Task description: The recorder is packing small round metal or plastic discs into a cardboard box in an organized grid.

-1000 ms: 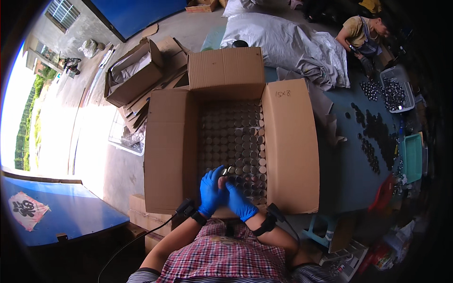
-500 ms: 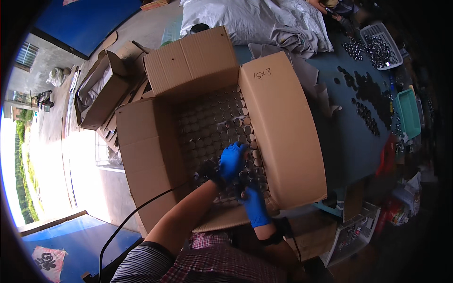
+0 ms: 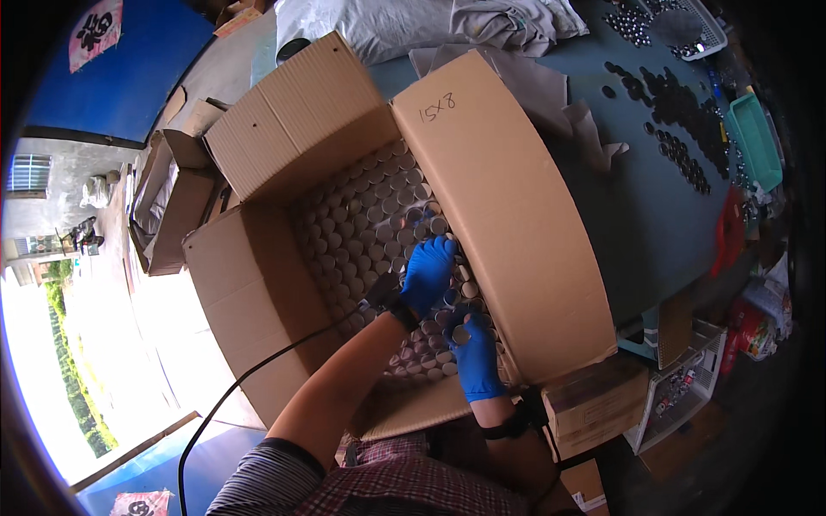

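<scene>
An open cardboard box (image 3: 551,215) in front of me holds rows of small round metallic caps (image 3: 344,232). Both of my hands are inside it, in blue gloves. My left hand (image 3: 430,273) is over the caps near the right wall, fingers curled down; whatever is under the fingertips is hidden. Closer to me, my right hand (image 3: 478,365) is closed around a round silver cap (image 3: 462,334), its flat face turned up between thumb and fingers. Other caps lie against both hands.
A cable (image 3: 258,365) runs from my left wrist over the box's left flap. To the right, a dark table (image 3: 594,206) bears black discs (image 3: 684,163), a green tray (image 3: 755,142) and a grey basket (image 3: 712,39). A white sack (image 3: 370,30) lies beyond the box.
The view has shifted and tilted, and the caps look brighter. My right hand has turned so that a cap shows in its fingers. My left hand stays near the right wall.
</scene>
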Tool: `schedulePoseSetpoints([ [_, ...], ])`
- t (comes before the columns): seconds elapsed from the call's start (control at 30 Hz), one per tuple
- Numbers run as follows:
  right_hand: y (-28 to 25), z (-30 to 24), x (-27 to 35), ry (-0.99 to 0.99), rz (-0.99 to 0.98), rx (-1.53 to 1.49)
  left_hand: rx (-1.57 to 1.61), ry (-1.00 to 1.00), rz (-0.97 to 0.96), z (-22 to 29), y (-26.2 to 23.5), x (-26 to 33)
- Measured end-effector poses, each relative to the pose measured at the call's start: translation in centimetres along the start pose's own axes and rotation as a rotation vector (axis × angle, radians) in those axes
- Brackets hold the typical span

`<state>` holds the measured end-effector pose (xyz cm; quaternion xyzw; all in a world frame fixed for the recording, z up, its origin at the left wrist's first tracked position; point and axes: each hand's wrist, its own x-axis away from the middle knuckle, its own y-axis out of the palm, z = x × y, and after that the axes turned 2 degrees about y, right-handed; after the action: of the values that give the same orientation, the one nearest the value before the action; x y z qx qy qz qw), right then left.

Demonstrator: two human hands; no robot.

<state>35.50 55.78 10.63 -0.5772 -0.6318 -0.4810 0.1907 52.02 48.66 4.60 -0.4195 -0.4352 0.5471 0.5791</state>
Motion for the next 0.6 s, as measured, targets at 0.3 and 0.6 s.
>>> schedulePoseSetpoints([
  [0.3, 3.3, -3.0, 0.9, -0.085, 0.026, 0.148, 1.139, -0.177, -0.246, 0.4, -6.1, 5.2],
  [0.6, 2.5, -2.0, 2.6, -0.048, 0.025, -0.055, 0.345, 0.089, 0.133, -3.3, -3.5, -1.1],
])
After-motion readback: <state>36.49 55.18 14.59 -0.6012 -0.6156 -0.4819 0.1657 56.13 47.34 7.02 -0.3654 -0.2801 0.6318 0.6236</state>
